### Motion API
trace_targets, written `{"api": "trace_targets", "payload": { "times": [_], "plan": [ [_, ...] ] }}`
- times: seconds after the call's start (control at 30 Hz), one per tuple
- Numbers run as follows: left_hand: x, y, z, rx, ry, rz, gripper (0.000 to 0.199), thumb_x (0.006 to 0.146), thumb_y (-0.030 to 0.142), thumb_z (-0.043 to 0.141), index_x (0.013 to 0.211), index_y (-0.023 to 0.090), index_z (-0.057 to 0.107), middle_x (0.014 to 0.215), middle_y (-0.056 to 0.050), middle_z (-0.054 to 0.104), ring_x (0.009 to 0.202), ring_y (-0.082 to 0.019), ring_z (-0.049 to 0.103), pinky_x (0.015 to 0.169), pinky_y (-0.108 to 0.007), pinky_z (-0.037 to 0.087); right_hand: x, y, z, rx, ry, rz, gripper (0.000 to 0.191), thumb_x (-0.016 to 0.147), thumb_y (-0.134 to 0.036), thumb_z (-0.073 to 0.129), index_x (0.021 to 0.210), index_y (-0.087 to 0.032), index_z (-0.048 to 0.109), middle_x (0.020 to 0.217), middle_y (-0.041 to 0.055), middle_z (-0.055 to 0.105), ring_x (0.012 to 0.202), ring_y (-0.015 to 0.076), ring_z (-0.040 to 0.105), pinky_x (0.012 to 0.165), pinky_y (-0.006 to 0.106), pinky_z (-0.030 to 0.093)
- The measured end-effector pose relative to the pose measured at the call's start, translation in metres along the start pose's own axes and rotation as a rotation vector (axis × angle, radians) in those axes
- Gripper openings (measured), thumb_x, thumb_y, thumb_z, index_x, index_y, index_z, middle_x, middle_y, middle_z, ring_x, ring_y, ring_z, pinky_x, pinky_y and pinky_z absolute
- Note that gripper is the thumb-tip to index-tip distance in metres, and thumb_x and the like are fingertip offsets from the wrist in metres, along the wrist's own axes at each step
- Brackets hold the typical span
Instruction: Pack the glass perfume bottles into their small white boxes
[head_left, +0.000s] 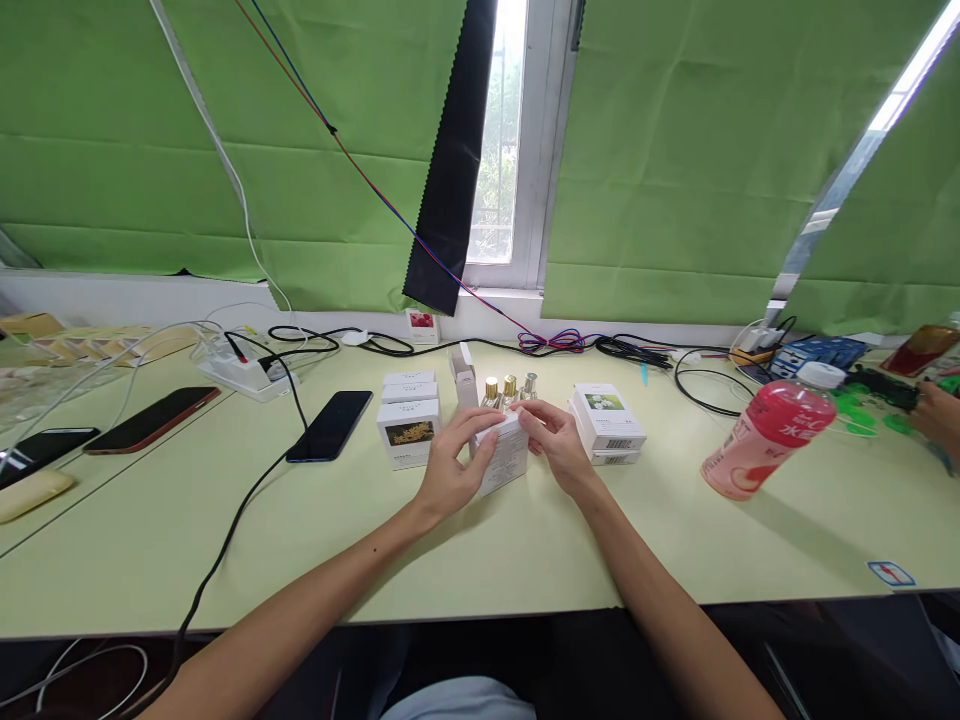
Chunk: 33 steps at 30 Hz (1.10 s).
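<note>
A small white box point(504, 458) with fine print on its side stands upright between my hands. My left hand point(459, 455) is wrapped round its left side and top edge. With fingers pinched together, my right hand point(553, 440) touches the box's top right corner. Just behind it stand three small bottles point(510, 388) with gold and silver caps, their lower parts hidden. An open white box point(463, 378) stands behind my left hand. Several white boxes point(409, 435) are lined up on the left, and two more point(609, 420) lie stacked to the right.
A pink drink bottle point(772, 432) stands on the right of the table point(540, 570). On the left are a dark phone point(330, 426), more phones and a power strip point(244, 365). Cables run along the wall. Another person's hand point(937, 420) shows at the far right.
</note>
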<state>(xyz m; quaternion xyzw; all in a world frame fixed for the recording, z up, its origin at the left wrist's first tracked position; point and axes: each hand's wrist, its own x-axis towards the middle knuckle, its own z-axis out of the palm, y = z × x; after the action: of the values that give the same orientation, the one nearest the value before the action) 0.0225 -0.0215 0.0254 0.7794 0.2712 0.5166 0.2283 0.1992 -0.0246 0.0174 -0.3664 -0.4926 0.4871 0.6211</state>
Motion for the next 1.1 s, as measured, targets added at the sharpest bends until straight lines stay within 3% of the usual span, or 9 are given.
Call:
{"api": "trace_targets", "payload": {
  "times": [0.37,0.67,1.1],
  "plan": [
    [0.0006,-0.0011,-0.0004,0.021,0.002,0.055,0.024,0.099,0.030,0.054,0.112,0.022,0.073,0.116,-0.007,0.071,0.110,-0.021,0.065,0.096,-0.035,0.051,-0.0005,0.0008,-0.0003,0.025,-0.014,0.000,0.029,0.076,-0.046,0.079,0.091,-0.022,0.076,0.076,-0.0007,0.060,0.055,0.0076,0.035,0.049,0.025,0.024],
    [-0.0003,0.0021,-0.0006,-0.029,-0.006,-0.053,0.036,0.104,0.035,0.042,0.110,0.022,0.075,0.117,-0.007,0.069,0.110,-0.020,0.064,0.096,-0.034,0.049,-0.0001,0.0015,-0.0002,0.040,-0.024,-0.002,0.025,0.077,-0.043,0.077,0.090,-0.022,0.075,0.073,-0.0019,0.058,0.055,0.0075,0.035,0.049,0.025,0.024],
    [-0.0012,-0.0002,0.0007,0.007,-0.040,-0.127,0.038,0.103,0.041,0.041,0.117,0.021,0.070,0.120,-0.007,0.071,0.106,-0.022,0.066,0.089,-0.033,0.051,-0.0006,0.0001,-0.0005,0.009,-0.010,0.012,0.025,0.074,-0.040,0.077,0.090,-0.021,0.074,0.077,-0.0007,0.059,0.057,0.0081,0.037,0.050,0.024,0.025]
  ]
}}
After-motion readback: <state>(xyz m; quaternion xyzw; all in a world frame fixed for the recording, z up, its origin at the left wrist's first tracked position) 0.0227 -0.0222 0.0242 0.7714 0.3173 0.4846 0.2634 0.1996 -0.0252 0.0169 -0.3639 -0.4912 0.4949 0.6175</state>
